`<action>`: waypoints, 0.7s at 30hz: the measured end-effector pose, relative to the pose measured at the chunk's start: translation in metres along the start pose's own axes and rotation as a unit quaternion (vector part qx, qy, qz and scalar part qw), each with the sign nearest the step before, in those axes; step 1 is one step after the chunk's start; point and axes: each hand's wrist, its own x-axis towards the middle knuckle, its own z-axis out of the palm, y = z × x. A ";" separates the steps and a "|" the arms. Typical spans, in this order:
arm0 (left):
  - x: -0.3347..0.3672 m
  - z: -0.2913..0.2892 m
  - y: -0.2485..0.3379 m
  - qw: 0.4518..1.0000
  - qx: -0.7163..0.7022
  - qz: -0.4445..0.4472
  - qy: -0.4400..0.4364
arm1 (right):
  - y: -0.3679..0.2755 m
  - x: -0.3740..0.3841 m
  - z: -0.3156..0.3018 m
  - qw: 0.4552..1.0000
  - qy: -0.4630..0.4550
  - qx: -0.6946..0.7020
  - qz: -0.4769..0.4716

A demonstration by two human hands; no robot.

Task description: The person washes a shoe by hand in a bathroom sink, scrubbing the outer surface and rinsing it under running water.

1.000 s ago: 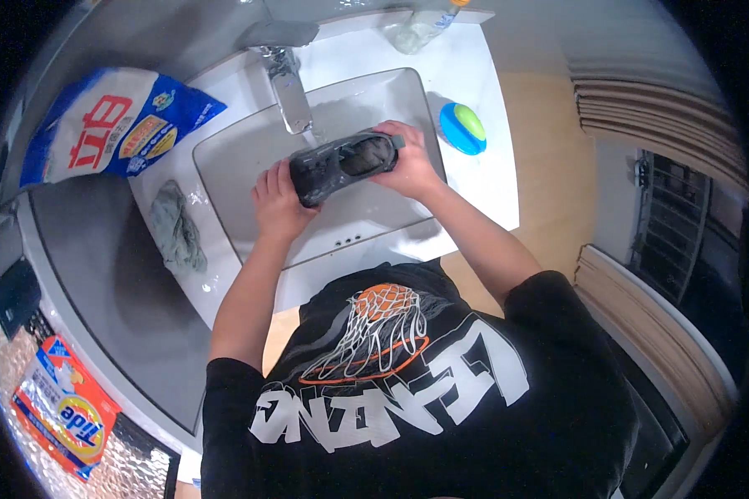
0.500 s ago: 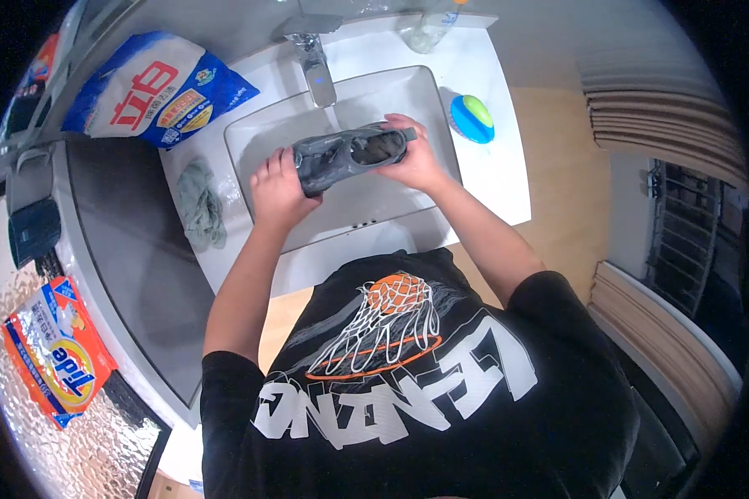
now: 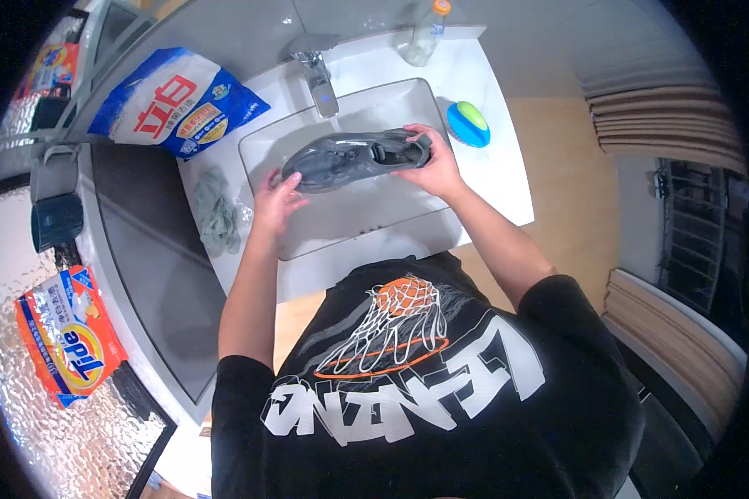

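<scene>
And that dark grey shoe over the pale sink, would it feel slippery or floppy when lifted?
The dark grey shoe could be slippery, as its surface shines as if wet. It's probably fairly stiff: its long shape shows no obvious sag between the left hand and right hand.

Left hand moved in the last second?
Yes. Judged against the faucet, the left hand has shifted to the left, and now sits closer to the left edge of the sink.

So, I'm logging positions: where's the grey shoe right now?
In the head view's upper middle, the grey shoe is over the sink, near the faucet, toe at the left hand, heel in the right hand.
</scene>
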 end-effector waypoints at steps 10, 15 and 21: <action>0.012 0.021 -0.024 0.956 -0.276 -0.081 -0.057 | 0.003 -0.010 -0.005 1.000 0.003 -0.018 0.004; 0.006 0.050 -0.025 0.879 -0.475 -0.038 -0.012 | 0.001 -0.017 0.006 0.999 0.046 0.010 0.013; 0.007 0.078 -0.033 0.899 -0.424 -0.071 0.079 | 0.007 -0.021 0.009 0.999 0.031 -0.034 0.029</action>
